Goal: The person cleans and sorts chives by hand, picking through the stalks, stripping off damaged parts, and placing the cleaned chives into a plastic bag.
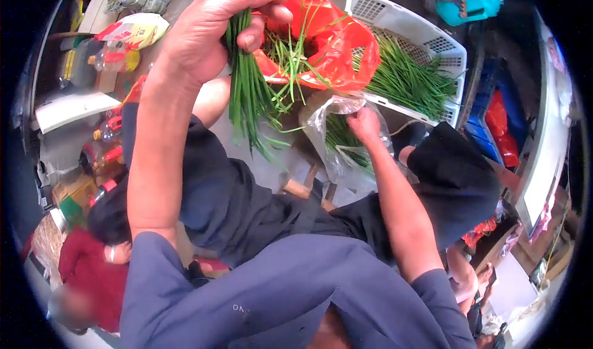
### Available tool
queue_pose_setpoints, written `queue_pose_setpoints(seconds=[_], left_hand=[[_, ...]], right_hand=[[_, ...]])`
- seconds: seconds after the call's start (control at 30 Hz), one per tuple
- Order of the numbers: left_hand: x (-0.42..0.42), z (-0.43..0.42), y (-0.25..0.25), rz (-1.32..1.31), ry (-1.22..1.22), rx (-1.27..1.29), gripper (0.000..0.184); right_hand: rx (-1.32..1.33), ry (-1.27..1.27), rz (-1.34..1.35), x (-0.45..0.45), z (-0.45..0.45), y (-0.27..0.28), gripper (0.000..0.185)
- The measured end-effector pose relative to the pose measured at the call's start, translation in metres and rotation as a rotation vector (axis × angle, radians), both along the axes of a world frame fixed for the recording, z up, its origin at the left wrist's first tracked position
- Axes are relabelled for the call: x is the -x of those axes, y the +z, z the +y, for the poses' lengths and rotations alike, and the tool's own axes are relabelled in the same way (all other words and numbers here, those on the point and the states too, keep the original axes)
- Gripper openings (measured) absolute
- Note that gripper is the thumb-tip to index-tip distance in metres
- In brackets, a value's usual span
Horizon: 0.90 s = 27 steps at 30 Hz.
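Observation:
My left hand [216, 31] is raised at the upper left, its fingers wrapped round a bunch of long green stalks [247, 96] that hangs down. Beside the bunch, a red plastic bag [355, 55] stands open with loose green pieces in and over it. My right hand [364, 125] is closed at the rim of a clear plastic bag [317, 126], which has more green stalks inside. Whether its fingers grip the bag or stalks is hidden. A white crate [386, 8] behind the red bag holds many green stalks [411, 80].
Bottles [111, 128] and packets crowd the left side. A person in a dark red top [96, 275] is at the lower left. On the right are a blue crate [479, 130] with a red bag [501, 130] and a long white edge. A teal container [472, 4] stands at the top.

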<state>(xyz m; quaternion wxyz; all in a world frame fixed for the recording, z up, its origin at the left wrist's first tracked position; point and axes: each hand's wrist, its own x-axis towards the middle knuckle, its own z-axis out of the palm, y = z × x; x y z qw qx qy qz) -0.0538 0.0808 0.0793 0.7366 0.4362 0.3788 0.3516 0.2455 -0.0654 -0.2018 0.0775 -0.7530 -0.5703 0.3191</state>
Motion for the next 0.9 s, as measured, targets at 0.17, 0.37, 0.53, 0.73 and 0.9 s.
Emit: queue_pose_setpoints(seconds=[0.17, 0.37, 0.53, 0.73, 0.9], left_hand=[[-0.013, -0.017, -0.004, 0.043, 0.043, -0.051, 0.023], [-0.034, -0.048, -0.023, 0.066, 0.001, 0.041, 0.017], [-0.059, -0.074, -0.055, 0.168, -0.146, 0.072, 0.022], [-0.076, -0.1, -0.068, 0.146, -0.29, 0.099, 0.025], [-0.079, -0.101, -0.069, 0.063, -0.275, 0.123, 0.023]], right_hand=[[0.071, 0.093, 0.087, -0.009, -0.009, 0.034, 0.022], [0.117, -0.042, 0.682, -0.005, 0.0, 0.117, 0.015], [0.121, -0.151, 0.922, 0.01, 0.004, 0.19, 0.021], [-0.033, -0.196, 1.082, 0.024, 0.01, 0.216, 0.022], [-0.166, -0.236, 1.02, 0.035, 0.011, 0.202, 0.025]])
